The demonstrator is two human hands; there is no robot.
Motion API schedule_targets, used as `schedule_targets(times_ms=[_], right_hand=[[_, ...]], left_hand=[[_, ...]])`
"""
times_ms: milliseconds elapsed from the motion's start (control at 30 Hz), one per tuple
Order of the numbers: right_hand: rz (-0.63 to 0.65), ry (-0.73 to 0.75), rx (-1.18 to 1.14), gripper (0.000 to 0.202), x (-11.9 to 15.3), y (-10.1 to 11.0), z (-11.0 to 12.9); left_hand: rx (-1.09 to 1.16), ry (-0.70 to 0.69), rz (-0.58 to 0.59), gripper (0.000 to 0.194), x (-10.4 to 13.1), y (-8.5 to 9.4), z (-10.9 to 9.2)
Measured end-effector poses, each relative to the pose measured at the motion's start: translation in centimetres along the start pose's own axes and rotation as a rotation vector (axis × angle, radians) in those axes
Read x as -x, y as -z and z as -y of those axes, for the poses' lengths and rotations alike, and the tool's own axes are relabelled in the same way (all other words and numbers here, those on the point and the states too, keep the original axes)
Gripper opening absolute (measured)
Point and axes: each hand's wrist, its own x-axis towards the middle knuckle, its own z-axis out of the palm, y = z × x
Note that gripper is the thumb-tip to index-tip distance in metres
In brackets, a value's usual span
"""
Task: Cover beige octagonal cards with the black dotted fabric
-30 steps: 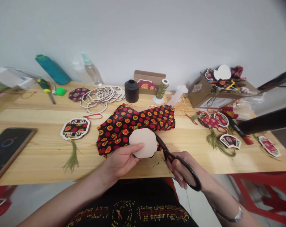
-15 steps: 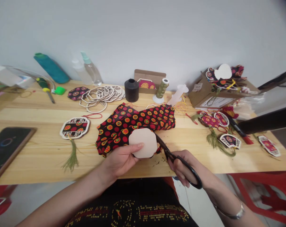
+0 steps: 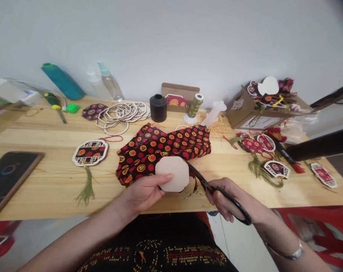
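My left hand [image 3: 148,190] pinches a pale card with scalloped corners [image 3: 173,173], thumb on top and fingers underneath. Black fabric with red and orange flower dots [image 3: 162,143] lies spread behind and partly under the card. In my right hand [image 3: 224,200] are black-handled scissors [image 3: 208,185], my fingers through the loops. Their blades point up and left, with the tips at the card's upper right edge by the fabric. Small dark scraps [image 3: 192,190] hang or lie just right of the card.
A tasselled ornament [image 3: 90,153] and a phone [image 3: 11,181] lie on the left. Wooden frames [image 3: 126,115], a black thread cone [image 3: 158,108] and a green spool [image 3: 195,107] stand or lie at the back. Rightward are a cardboard box [image 3: 245,109], more ornaments [image 3: 276,169] and a black post [image 3: 318,143].
My right hand and the scissors have shifted slightly right. The card has come down a little toward me, and a fabric scrap now dangles beside its right edge.
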Motion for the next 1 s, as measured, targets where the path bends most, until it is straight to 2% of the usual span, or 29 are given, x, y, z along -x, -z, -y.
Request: schedule_targets(times_ms=[200,533,767,1000], right_hand=[[0.088,-0.062,-0.056,0.056,0.0,1.0,-1.3],[0.109,-0.098,-0.03,0.054,0.4,1.7,-0.6],[0.104,-0.091,-0.052,0.048,0.6,1.7,-1.8],[0.104,-0.073,-0.104,0.049,0.7,1.5,-2.0]], left_hand=[[-0.015,0.014,0.042,0.061,0.0,0.4,0.1],[-0.053,0.055,0.044,0.05,-0.1,0.9,0.4],[-0.039,0.046,0.068,0.056,-0.1,0.7,0.4],[-0.03,0.053,0.069,0.061,-0.1,0.8,0.5]])
